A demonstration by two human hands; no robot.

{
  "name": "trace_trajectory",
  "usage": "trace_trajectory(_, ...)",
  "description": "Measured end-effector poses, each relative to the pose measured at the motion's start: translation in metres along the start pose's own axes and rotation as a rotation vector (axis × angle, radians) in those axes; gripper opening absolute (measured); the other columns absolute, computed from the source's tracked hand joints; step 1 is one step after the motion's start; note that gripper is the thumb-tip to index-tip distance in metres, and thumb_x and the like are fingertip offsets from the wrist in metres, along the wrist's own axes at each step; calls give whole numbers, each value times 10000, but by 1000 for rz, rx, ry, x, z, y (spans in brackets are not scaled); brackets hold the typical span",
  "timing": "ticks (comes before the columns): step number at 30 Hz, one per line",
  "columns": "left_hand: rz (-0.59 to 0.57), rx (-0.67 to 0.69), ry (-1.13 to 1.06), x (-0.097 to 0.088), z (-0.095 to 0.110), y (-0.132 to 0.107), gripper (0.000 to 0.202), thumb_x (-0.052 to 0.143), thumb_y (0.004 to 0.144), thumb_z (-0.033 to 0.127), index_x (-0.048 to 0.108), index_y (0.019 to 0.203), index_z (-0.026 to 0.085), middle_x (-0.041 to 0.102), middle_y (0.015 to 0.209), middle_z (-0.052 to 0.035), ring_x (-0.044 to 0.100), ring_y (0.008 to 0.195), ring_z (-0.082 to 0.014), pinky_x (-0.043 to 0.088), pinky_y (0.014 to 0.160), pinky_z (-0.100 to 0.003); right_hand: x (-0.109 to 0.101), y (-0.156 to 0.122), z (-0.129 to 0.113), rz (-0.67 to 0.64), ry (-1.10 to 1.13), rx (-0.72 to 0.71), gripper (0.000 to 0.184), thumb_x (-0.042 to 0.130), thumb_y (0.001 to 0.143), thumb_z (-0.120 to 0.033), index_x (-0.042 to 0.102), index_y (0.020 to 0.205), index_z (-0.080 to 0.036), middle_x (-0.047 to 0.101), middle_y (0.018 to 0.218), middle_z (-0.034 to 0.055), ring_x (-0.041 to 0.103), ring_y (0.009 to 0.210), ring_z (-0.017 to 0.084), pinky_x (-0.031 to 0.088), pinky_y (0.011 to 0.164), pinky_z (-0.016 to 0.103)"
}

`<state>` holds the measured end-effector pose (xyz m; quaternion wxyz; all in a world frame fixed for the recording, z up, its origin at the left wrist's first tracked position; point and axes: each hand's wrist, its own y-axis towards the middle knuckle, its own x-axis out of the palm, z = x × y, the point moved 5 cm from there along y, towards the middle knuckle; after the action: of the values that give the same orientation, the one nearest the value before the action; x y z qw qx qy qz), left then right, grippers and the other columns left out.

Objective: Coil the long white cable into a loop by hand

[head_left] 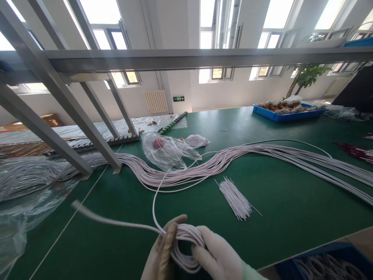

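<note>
Between my two gloved hands is a small coil of white cable point(189, 232), low in the middle of the head view. My left hand point(164, 249) grips the coil's left side, thumb across the strands. Two loose cable ends stick out past it, one up and one to the left. My right hand point(215, 252) is closed round the coil's right side. Beyond the hands, a long bundle of white cables point(175, 175) runs across the green table point(122, 241). A bunch of short white ties point(235, 197) lies to the right of the coil.
A grey metal frame point(87, 124) rises at the left, its crossbar above the table. Clear plastic bags point(163, 151) lie behind the cable bundle. A blue tray point(279, 116) stands at the back right. Below the table's right edge, a blue bin point(284, 268) holds coiled cables.
</note>
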<state>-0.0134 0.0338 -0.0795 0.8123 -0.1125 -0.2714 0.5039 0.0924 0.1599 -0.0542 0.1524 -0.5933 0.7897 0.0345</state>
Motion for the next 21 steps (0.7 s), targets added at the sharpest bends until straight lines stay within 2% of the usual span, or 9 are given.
trace_trajectory(2,-19,-60,-21,4,1,-5,485,816,828,569,788,1175,231,764,961,-73,730,963,-283,612,785,-336,4,1,-6,-34,66,59,312,555,1010,-336,692,1271,-234,772,1100,61,734,1035,264,570,901,364)
trace_trajectory(4,-7,-113,-90,9,4,-9,556,912,722,565,791,1139,219,733,817,-30,705,776,-221,583,647,-279,8,4,-7,-19,99,54,314,556,1005,-353,703,1252,-226,782,1102,66,742,1053,271,578,923,372)
trace_trajectory(6,10,-169,-142,13,6,-10,536,1000,609,507,803,1002,200,706,748,-2,632,627,-146,525,545,-219,12,5,0,70,63,54,385,547,1005,-366,670,1336,-212,778,1182,96,739,1116,292,584,979,407)
trace_trajectory(9,24,-271,-217,16,2,-7,442,1057,515,380,739,762,197,705,709,17,547,502,-81,476,467,-170,15,5,15,261,-150,36,535,519,1027,-418,562,1503,-178,719,1360,161,710,1215,344,573,1049,481)
trace_trajectory(11,15,-288,-265,16,-1,-4,438,1060,509,353,695,705,211,659,611,42,512,458,-79,452,434,-167,19,4,21,317,-285,2,553,452,1062,-462,553,1524,-177,715,1365,180,723,1190,363,601,1009,498)
trace_trajectory(14,-63,-242,-229,19,0,-3,440,1031,557,443,729,776,210,576,497,59,479,428,-96,426,427,-194,23,3,22,343,-374,-43,549,347,1100,-486,594,1488,-187,764,1236,180,772,1044,352,648,889,467)
trace_trajectory(18,-112,-230,-157,24,5,-8,510,1008,591,493,795,931,177,669,592,10,559,487,-108,470,477,-200,17,3,9,370,-251,-143,498,315,1117,-494,675,1340,-232,779,1118,126,766,999,284,630,892,380)
trace_trajectory(21,-88,-237,-145,22,6,-8,522,1055,515,411,798,908,185,720,676,-8,647,555,-141,562,554,-235,15,5,3,380,-185,-152,448,338,1117,-493,712,1141,-249,768,993,88,760,904,240,615,824,314)
